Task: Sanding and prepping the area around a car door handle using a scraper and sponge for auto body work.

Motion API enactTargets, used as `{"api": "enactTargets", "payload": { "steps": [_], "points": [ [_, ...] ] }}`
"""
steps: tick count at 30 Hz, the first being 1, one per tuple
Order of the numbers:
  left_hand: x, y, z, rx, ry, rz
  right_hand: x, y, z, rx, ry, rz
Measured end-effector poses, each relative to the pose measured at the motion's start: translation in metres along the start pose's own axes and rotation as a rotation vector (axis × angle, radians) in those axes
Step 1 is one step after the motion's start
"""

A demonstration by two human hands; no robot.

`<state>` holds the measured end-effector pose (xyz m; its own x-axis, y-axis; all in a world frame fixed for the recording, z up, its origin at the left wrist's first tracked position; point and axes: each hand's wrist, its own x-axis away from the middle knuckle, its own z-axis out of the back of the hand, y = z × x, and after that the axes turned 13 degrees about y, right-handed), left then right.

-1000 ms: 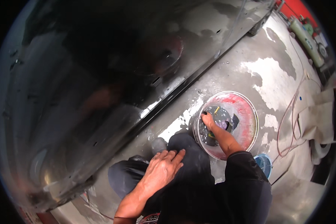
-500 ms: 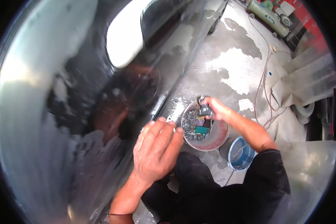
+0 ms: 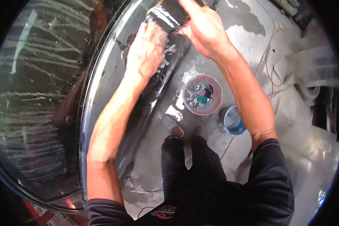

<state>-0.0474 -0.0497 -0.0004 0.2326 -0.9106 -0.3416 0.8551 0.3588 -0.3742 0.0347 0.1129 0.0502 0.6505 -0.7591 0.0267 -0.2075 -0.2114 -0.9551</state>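
Observation:
At the top of the view my right hand (image 3: 205, 28) grips a wet black block with yellow edges (image 3: 167, 17), its dark face streaked with white suds. My left hand (image 3: 147, 52) is wet, with fingers stretched out over the dark car panel (image 3: 130, 113). Its fingertips lie against the block's lower left edge; whether they press on it I cannot tell. Below the hands, a pinkish round bucket (image 3: 218, 100) of sudsy water holds a small teal block (image 3: 202, 99) and a dark piece next to it.
A blue bucket (image 3: 235, 130) stands right of the pinkish one. Water-streaked car glass (image 3: 37, 94) fills the left side. The concrete floor has wet patches. At the right are a loose hose (image 3: 269, 71) and translucent plastic sheeting (image 3: 305, 150).
My right hand has lifted the block from above the bucket up to the car panel. My left hand has moved up and forward beside it. The view has shifted, bringing the streaked glass in.

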Motion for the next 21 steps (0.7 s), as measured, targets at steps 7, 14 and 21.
{"api": "enactTargets", "payload": {
  "steps": [7, 14, 21],
  "points": [
    [0.040, -0.038, 0.045, 0.141, -0.099, -0.314, 0.005, 0.040, 0.052, -0.414, 0.445, -0.384],
    [-0.044, -0.103, 0.030, -0.002, 0.282, -0.265, 0.047, 0.109, -0.052, 0.176, 0.432, 0.423],
    [-0.052, -0.093, 0.025, 0.006, 0.301, -0.225, 0.100, 0.138, -0.081, 0.620, 0.275, 0.562]
  ]
}}
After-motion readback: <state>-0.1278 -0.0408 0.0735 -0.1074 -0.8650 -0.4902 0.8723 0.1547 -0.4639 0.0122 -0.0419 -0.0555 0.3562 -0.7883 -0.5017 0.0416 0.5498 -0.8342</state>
